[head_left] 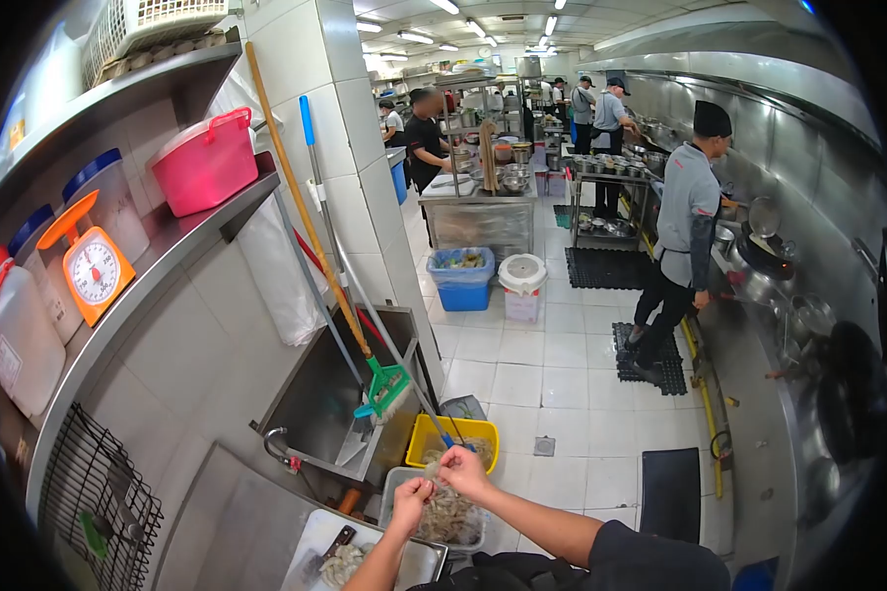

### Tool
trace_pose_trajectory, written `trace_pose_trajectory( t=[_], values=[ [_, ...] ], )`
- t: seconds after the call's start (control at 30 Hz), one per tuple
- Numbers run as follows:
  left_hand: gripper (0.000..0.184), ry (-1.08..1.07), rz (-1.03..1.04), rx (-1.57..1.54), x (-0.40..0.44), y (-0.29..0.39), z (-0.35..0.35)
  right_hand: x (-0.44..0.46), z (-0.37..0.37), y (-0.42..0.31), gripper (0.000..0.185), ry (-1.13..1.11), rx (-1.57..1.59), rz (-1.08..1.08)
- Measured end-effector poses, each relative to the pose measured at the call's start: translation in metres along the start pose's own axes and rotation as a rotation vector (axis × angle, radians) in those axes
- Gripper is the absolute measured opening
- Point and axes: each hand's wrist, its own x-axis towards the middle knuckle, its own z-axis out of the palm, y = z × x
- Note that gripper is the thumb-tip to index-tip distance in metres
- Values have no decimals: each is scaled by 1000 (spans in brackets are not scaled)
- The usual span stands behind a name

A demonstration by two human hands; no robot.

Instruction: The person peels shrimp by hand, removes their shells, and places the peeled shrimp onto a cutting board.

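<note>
My left hand [411, 503] and my right hand [463, 471] are close together, fingers pinched on a small pale shrimp [433, 472] between them. Below them is a clear plastic tub [392, 483] full of greyish shrimp [450, 516]. A yellow basin [491, 431] with more shrimp stands just beyond it. To the left, a knife [340, 540] and a pile of pale shrimp [344, 564] lie on a white cutting board [314, 535], set in a metal tray.
A steel sink [306, 394] with mops and a green broom [387, 382] is at the left. An orange scale [97, 271] sits on a shelf [182, 251]. A person [687, 207] stands by stoves at the right; other people work farther back. A blue bin [462, 294] stands ahead.
</note>
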Motion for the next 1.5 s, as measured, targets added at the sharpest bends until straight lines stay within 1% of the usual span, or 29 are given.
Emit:
trace_pose_trajectory(
  t=[0.03,0.1,0.13,0.2,0.33,0.43,0.5,0.63,0.7,0.73,0.77,0.8,0.83,0.87,0.9,0.93,0.97,1.0,1.03,1.1,1.13,1.17,1.2,1.23,1.3,1.33,1.4,1.43,1.5],
  values=[
    [18,-33,19,-13,-1,2,0,1,1,5,13,0,2,0],
    [18,-65,38,-28,-4,5,0,4,2,12,15,53,-23,-103],
    [17,-59,33,-39,-5,6,0,4,1,13,15,52,-24,-102],
    [17,-53,25,-52,-7,8,1,2,1,9,15,57,-92,-193],
    [15,5,3,-105,-5,14,0,-8,7,-1,15,81,-96,-242],
    [15,17,2,-90,0,16,-4,-13,11,-8,15,134,-145,-272],
    [16,21,4,-76,4,19,-6,-19,13,-12,14,201,-172,-341],
    [19,27,36,-5,12,13,-14,-24,11,-22,14,262,-132,-303],
    [20,39,51,21,20,0,-29,-17,-3,-32,14,344,-62,-324],
    [23,86,106,226,23,-8,-39,-14,-12,-37,14,345,-143,-321],
    [26,130,160,432,24,-16,-49,-10,-15,-32,14,351,-142,-321],
    [31,95,-1,725,15,9,-50,-3,-18,-25,13,338,-126,-321],
    [31,90,1,726,9,7,-49,-1,-20,-23,13,323,-111,-323],
    [35,229,76,1030,4,3,-48,-3,-20,-19,13,328,-112,-327],
    [42,376,158,1330,4,2,-45,-7,-17,-14,13,300,-208,-308],
    [42,377,166,1328,8,4,-42,-10,-14,-10,12,271,-305,-287],
    [48,276,339,1175,13,5,-39,-13,-11,-6,12,270,-307,-291],
    [55,176,499,1017,14,7,-36,-16,-6,-2,12,251,-267,-227],
    [55,181,492,1015,10,15,-21,-21,-3,2,11,228,-227,-158],
    [45,-122,270,298,-3,40,16,-24,-1,7,9,217,-189,-141],
    [45,-114,268,291,-6,45,19,-23,-1,7,9,200,-111,-122],
    [37,-90,358,408,-8,50,21,-21,-1,6,9,184,-33,-106],
    [29,-67,448,525,-10,50,21,-24,1,-2,9,179,-38,-104],
    [29,-63,447,521,-11,48,20,-30,2,-9,10,151,18,-48],
    [15,-12,424,339,-14,39,16,-37,3,-10,10,125,72,10],
    [15,-11,422,336,-15,33,13,-40,5,-4,11,101,74,16],
    [14,-39,227,133,-24,23,4,-50,8,2,12,71,73,28],
    [14,-30,225,130,-32,17,0,-57,11,3,12,83,59,59],
    [13,85,379,440,-47,13,-10,-67,24,0,12,84,47,90]
  ],
)
